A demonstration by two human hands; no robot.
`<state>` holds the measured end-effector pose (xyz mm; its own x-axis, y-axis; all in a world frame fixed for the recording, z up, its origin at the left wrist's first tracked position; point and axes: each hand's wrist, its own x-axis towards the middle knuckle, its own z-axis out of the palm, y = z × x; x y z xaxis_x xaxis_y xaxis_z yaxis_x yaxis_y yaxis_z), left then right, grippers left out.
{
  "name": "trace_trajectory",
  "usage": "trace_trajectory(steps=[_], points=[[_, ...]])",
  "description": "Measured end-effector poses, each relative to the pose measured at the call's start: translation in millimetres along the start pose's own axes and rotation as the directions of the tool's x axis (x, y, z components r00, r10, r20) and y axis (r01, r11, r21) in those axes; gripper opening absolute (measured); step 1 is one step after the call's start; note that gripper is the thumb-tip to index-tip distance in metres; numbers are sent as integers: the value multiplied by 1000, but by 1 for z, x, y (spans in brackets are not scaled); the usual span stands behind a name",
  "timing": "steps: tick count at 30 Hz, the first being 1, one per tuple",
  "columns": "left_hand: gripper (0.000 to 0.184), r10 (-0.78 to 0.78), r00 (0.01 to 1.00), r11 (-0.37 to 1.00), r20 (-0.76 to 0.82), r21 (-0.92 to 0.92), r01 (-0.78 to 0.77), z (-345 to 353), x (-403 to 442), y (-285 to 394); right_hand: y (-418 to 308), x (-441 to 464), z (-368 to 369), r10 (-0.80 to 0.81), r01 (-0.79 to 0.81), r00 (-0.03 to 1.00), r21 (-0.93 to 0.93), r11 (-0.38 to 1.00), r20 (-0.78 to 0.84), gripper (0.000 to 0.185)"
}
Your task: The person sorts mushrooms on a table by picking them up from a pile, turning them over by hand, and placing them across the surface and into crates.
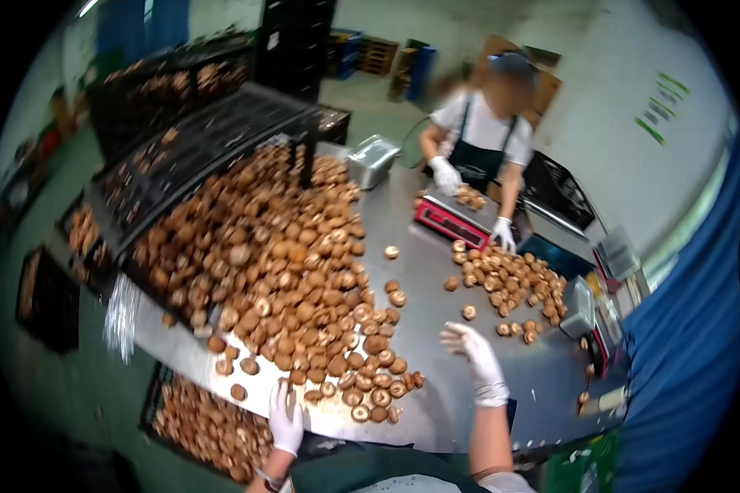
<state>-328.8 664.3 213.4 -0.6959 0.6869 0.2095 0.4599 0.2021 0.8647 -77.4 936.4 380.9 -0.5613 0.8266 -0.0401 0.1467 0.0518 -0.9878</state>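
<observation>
Over the metal desk (437,394), the right grip (474,355) is spread, empty; by its near edge, the left grip (285,419) gapes slightly beside mushrooms (305,312).

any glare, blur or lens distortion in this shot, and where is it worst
Head view: white glare on the metal table beside the left hand, strongest along the near edge; head view: heavy blur over the head of the co-worker, while the mushroom pile reads fairly clearly; head view: wide-angle bending, with black rounded corners and a strongly slanted blue curtain at the right.
</observation>
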Motion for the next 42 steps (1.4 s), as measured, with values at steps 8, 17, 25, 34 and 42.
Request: trace_trajectory(steps=[8,17,25,34,42], points=[[28,-34,973,996,-229,77,53,-42,7,-26,80,-3,96,266,-272,917,-22,962,296,34],[45,-7,932,967,-362,234,98,-58,66,-18,34,108,183,-69,261,866,-329,907,495,50],[55,17,999,917,-38,399,0,-20,138,-23,58,184,272,-72,681,707,-649,340,703,76],[45,-357,930,726,86,-601,334,-26,134,-12,79,173,231,-360,592,762,-352,726,539,51],[49,-276,849,254,450,-818,516,-21,105,14,69,124,206,-13,-502,836,774,386,549,69]])
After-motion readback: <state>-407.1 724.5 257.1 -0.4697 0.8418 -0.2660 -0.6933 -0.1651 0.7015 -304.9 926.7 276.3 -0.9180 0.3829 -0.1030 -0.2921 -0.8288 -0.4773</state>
